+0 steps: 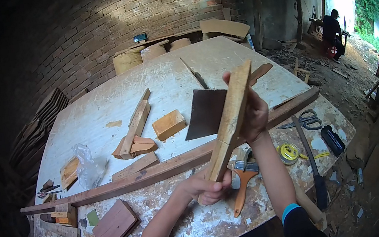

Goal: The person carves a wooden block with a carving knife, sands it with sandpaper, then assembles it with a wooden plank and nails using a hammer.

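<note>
A pale wooden piece (232, 124) with squared edges stands tilted in front of me, held in both hands. Around its lower end, my left hand (208, 185) is closed with the thumb on the near face. My right hand (256, 114) grips it higher up from behind, most of its fingers hidden by the wood. Beside the piece, a dark brown sheet that looks like sandpaper (204, 113) juts out to the left, its right edge covered by the wood. Below my hands lies a paintbrush (244, 186) with an orange handle.
A long wooden beam (125, 181) crosses the worktable (163, 75). Scissors (311, 120), a tape measure (288, 152) and a dark-handled bar tool (316, 173) lie right. Left are wood blocks (169, 124), a plastic bag (89, 165) and a reddish board (115, 224). A person (332, 33) sits far off.
</note>
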Demonstrator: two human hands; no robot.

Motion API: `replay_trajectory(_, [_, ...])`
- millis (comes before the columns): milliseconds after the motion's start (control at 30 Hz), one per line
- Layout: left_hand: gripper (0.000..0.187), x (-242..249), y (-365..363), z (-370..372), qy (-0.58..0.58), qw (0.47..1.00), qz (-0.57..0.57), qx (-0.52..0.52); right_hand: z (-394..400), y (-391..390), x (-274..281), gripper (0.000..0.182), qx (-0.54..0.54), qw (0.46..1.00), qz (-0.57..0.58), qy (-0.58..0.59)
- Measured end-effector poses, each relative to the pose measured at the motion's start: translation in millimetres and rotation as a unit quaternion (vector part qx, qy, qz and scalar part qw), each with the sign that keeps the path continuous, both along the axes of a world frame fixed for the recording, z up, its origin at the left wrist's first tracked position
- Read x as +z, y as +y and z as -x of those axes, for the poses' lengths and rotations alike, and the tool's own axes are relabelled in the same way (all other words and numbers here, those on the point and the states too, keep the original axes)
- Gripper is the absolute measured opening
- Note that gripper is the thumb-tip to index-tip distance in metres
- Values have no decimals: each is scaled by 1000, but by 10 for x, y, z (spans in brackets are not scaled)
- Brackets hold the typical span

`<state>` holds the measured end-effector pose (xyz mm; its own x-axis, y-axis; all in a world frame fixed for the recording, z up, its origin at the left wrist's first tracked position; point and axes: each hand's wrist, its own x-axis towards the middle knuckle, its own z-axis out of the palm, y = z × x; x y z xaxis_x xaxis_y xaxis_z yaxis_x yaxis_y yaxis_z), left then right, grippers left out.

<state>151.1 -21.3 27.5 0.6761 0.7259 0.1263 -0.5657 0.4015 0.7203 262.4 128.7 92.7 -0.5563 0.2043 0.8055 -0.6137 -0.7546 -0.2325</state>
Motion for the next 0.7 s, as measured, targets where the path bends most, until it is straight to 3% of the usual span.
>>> replay_trajectory(67, [33,-27,11,36,-22,1000,-16,-4,17,27,40,48,10,1000,-9,-17])
replay_trajectory(133, [33,-25,33,95,-47,998,-30,-11,36,77,88,54,-63,997,-34,-43])
replay_trajectory(167, [33,-20,40,140,-28,999,-23,6,-34,49,110,61,-189,970,-47,-143])
replay_trajectory(233, [33,-16,47,231,8,999,-9,40,-109,49,153,68,-112,987,-30,-113])
replay_trajectory(333, [36,-36,45,218,24,998,-51,9,-194,68,148,76,48,997,-40,-43])
replay_trajectory(467, [37,-99,40,129,1,997,-68,-36,-139,-6,37,53,-117,977,-49,-171])
replay_trajectory(533, [37,-136,33,103,-10,997,-58,-58,-61,-77,107,51,18,993,-79,-89])
replay_trajectory(600, [38,-154,34,68,-23,996,-36,-82,-45,-45,121,54,103,987,-67,-107])
replay_trajectory(700, [38,-260,50,30,-36,993,-28,-110,-173,-207,250,75,99,988,-89,-79])
